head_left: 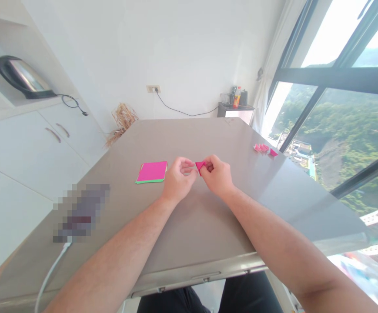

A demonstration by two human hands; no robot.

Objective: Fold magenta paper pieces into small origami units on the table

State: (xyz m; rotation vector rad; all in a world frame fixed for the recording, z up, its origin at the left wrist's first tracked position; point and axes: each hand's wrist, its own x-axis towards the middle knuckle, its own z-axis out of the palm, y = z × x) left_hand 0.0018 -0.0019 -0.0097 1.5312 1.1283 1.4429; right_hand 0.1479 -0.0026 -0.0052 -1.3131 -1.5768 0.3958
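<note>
Over the middle of the table, between the two hands, is a small folded pink paper with a pointy corner facing down. It looks very light and thin, and it would likely bend or crease if squeezed hard, so the best place to hold it is by a flat side or a folded edge, with a soft pinch. The right hand does just that, with its thumb and bent fingers pressed together on the paper. The left hand is close by, fingers loosely curled, with a gap between them and the thumb; it is hard to tell if a fingertip touches the paper. Just beside the left hand lies a pile of paper squares, pink on top with green peeking out below. Well apart, near the table's right edge, sit some little pink folded pieces.
</note>
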